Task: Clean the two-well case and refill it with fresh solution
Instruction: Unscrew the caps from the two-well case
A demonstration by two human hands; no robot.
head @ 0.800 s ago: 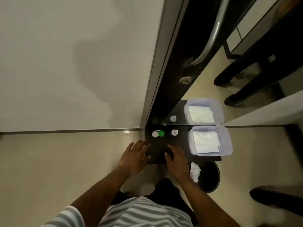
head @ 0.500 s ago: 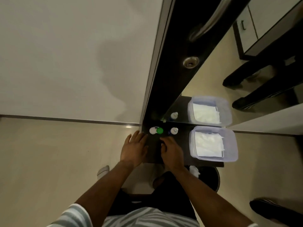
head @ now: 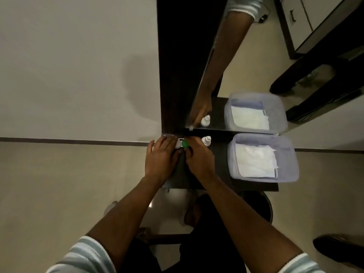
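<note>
The two-well case (head: 181,144), one cap white and one green, lies at the back of a small dark shelf (head: 220,164) against a mirror. My left hand (head: 160,158) covers the white end, its fingers curled over it. The fingers of my right hand (head: 199,157) close on the green cap from the right. A small white solution bottle (head: 206,141) stands upright just right of the case, apart from both hands. How firmly either hand grips is partly hidden by the fingers.
A clear plastic tub (head: 293,160) holding white tissues sits on the right of the shelf. The mirror (head: 246,66) behind reflects the arm, bottle and tub. A dark round bin (head: 264,205) stands under the shelf's right end. Beige floor lies to the left.
Both hands have moved forward from the shelf's front to the case at the back and closed on its two ends. The camera has come closer.
</note>
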